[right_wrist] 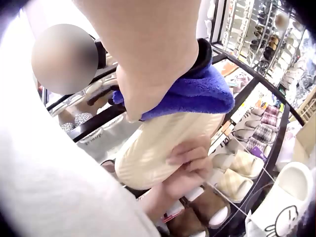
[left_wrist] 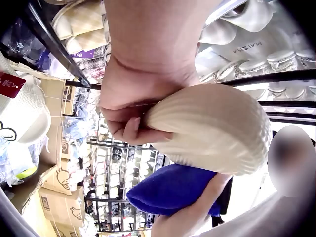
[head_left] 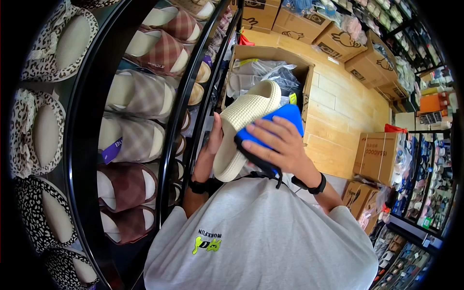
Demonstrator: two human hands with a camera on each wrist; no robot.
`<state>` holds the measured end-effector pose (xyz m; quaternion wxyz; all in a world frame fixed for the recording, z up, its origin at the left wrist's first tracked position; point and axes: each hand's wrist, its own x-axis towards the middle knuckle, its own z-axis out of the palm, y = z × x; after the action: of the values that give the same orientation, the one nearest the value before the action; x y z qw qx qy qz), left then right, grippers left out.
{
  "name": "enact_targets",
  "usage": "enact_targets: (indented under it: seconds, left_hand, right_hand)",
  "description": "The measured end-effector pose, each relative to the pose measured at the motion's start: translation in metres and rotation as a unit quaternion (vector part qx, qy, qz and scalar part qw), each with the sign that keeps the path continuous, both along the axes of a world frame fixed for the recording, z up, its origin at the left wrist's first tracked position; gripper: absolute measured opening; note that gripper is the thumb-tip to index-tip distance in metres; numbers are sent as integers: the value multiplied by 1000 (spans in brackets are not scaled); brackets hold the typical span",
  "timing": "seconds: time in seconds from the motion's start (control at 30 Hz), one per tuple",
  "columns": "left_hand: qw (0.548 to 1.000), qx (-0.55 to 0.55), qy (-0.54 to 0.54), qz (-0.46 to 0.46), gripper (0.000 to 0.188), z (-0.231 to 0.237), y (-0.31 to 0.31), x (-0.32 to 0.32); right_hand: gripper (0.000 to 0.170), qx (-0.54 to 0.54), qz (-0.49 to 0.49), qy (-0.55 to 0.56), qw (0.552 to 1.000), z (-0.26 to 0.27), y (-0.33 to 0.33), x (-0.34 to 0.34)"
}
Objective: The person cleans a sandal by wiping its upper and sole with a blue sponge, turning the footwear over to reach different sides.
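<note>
A cream textured slipper (head_left: 240, 112) is held at chest height by the left hand (head_left: 214, 137), which grips its side. In the left wrist view the left hand (left_wrist: 136, 111) has its fingers curled against the slipper (left_wrist: 212, 129). The right hand (head_left: 278, 145) holds a blue plush cloth (head_left: 290, 120) with a black edge against the slipper's other side. In the right wrist view the cloth (right_wrist: 197, 96) lies along the edge of the slipper (right_wrist: 153, 148), and the left hand's fingers (right_wrist: 190, 155) show below. The right palm is hidden.
Racks of slippers (head_left: 140, 94) stand close on the left. An open carton (head_left: 309, 79) with plastic-wrapped items is just ahead, on the wooden floor (head_left: 333, 104). More cartons (head_left: 374, 152) and shelves (head_left: 425, 179) line the right. White slippers (right_wrist: 289, 192) hang near the right wrist.
</note>
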<state>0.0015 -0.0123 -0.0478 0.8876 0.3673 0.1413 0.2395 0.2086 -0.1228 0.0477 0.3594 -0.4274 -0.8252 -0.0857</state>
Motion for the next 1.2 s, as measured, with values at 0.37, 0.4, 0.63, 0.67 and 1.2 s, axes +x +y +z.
enact_targets:
  seconds: [0.37, 0.4, 0.63, 0.67, 1.2]
  left_hand:
    - [1000, 8, 1, -8, 112, -8, 1, -4]
    - [1000, 8, 2, -11, 112, -12, 2, -5]
    - [947, -132, -283, -77, 113, -16, 4, 3]
    - [998, -28, -48, -9, 112, -9, 1, -5]
    - [956, -95, -276, -43, 108, -31, 8, -2]
  right_hand:
    - [47, 9, -2, -15, 1000, 0, 0, -12]
    - [46, 11, 16, -19, 1000, -3, 1, -11]
    - [51, -10, -48, 20, 999, 10, 14, 9]
    - [50, -15, -53, 32, 998, 13, 14, 6]
    - [51, -22, -39, 48, 998, 11, 12, -6]
